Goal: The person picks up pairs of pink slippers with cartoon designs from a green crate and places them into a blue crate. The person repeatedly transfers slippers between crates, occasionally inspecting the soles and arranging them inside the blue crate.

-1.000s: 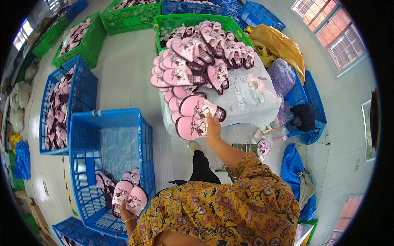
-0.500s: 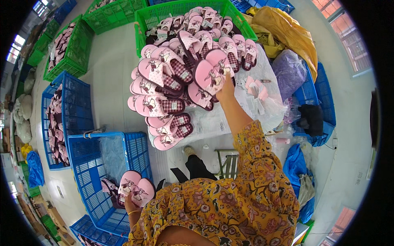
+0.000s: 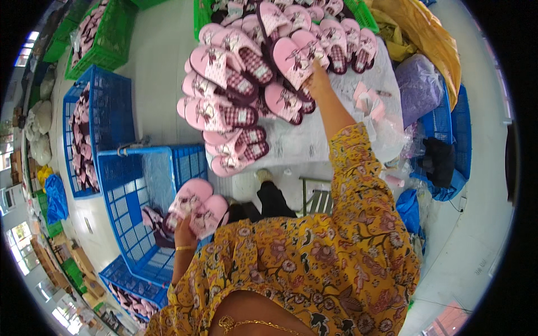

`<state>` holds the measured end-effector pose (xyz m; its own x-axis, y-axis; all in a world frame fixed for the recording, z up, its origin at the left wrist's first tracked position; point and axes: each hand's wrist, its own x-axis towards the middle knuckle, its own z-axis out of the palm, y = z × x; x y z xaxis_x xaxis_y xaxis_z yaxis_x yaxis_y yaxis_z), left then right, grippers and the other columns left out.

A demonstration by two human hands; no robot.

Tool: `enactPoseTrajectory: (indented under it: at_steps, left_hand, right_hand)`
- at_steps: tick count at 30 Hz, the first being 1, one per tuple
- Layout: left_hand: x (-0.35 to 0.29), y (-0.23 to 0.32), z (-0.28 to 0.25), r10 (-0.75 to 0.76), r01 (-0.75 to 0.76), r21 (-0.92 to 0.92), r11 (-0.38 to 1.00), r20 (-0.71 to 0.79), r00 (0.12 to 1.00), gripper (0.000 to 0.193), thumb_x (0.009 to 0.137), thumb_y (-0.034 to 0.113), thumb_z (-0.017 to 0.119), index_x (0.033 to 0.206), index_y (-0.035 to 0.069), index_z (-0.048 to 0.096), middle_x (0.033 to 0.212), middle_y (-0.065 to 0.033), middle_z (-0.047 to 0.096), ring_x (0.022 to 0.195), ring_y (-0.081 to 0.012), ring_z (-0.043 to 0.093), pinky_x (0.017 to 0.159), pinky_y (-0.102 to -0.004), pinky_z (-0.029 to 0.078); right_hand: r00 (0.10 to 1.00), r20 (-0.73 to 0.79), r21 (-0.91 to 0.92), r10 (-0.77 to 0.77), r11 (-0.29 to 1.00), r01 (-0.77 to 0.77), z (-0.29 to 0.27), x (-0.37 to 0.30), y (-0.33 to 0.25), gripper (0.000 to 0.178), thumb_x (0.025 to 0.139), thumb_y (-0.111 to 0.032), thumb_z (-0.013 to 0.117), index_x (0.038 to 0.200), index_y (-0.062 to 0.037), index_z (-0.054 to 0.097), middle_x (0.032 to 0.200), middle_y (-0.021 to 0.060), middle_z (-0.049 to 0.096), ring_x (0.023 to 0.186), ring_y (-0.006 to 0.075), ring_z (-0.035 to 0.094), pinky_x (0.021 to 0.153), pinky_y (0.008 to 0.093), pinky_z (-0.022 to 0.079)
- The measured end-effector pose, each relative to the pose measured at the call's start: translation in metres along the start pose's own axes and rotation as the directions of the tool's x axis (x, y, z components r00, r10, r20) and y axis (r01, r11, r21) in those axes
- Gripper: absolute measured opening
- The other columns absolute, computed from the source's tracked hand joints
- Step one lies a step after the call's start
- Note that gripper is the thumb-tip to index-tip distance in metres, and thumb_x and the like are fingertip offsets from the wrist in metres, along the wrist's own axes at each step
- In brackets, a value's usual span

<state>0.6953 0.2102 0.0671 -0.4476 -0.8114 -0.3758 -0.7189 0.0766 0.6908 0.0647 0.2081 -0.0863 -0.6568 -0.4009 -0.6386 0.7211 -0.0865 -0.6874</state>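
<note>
My left hand (image 3: 184,232) is closed on a pair of pink slippers (image 3: 208,217) with dark trim and a printed animal figure. That pair is held over the right side of a blue crate, close to my body. My right arm reaches over the table, and my right hand (image 3: 318,81) grips another pair of matching pink slippers (image 3: 287,60), its fingers partly hidden. Around that pair lies a heap of the same slippers (image 3: 216,63), with checked insoles, on a table with a white plastic cover (image 3: 297,147).
The blue crate (image 3: 126,215) at my left holds a few slippers and clear plastic. Filled blue (image 3: 115,112) and green (image 3: 115,39) crates stand beyond. Pink and white scraps (image 3: 370,103) lie on the table. A purple bag (image 3: 417,89) sits right; a stool (image 3: 316,196) stands below.
The view has shifted, so the table and crates sit higher in it. My left hand has brought its slippers up and slightly right. My right hand's pair has moved slightly farther over the heap.
</note>
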Motion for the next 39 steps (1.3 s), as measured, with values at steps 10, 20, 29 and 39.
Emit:
enactPoseTrajectory:
  at_steps: [10, 20, 29, 39]
  left_hand:
    - [0.066, 0.122, 0.083, 0.081, -0.082, -0.002, 0.997, 0.16, 0.984, 0.03, 0.093, 0.024, 0.055, 0.112, 0.002, 0.055, 0.091, -0.0184, 0.061, 0.081, -0.0245, 0.061, 0.073, -0.0339, 0.047]
    - [0.106, 0.186, 0.177, 0.324, -0.746, 0.346, 0.57, 0.739, 0.591, 0.03, 0.089, 0.034, 0.052, 0.102, 0.009, 0.059, 0.078, -0.0154, 0.065, 0.065, -0.032, 0.064, 0.058, -0.048, 0.049]
    - [0.142, 0.246, 0.224, -0.097, -0.936, 0.306, -0.175, 0.941, 0.326, 0.022, 0.086, 0.025, 0.053, 0.092, 0.02, 0.073, 0.088, 0.0019, 0.07, 0.085, -0.0153, 0.063, 0.088, -0.0432, 0.029]
    - [0.214, 0.162, 0.312, -0.174, -0.829, 0.25, -0.5, 0.909, 0.379, 0.026, 0.09, 0.025, 0.05, 0.102, 0.019, 0.072, 0.102, 0.0027, 0.07, 0.097, -0.0178, 0.06, 0.091, -0.0458, 0.029]
  right_hand:
    - [0.968, -0.215, 0.068, 0.133, 0.99, -0.121, -0.113, -0.13, 0.07, 0.034, 0.092, -0.038, 0.055, 0.107, -0.0077, 0.05, 0.084, 0.0074, 0.063, 0.059, 0.0102, 0.054, 0.048, 0.0219, 0.041]
    - [0.88, -0.336, 0.056, 0.335, 0.94, -0.336, -0.241, -0.186, 0.167, 0.026, 0.089, -0.033, 0.061, 0.095, -0.0091, 0.052, 0.078, 0.005, 0.063, 0.06, 0.0103, 0.055, 0.047, 0.0207, 0.041]
    - [0.865, -0.372, 0.062, 0.338, 0.938, -0.34, -0.278, -0.218, 0.184, 0.021, 0.088, -0.031, 0.06, 0.087, -0.0107, 0.056, 0.075, 0.0011, 0.06, 0.057, 0.008, 0.053, 0.048, 0.0207, 0.041]
    - [0.86, -0.356, 0.174, 0.367, 0.93, -0.325, -0.298, -0.255, 0.208, 0.017, 0.089, -0.027, 0.06, 0.088, -0.0108, 0.055, 0.075, 0.0003, 0.06, 0.057, 0.0064, 0.052, 0.046, 0.02, 0.04]
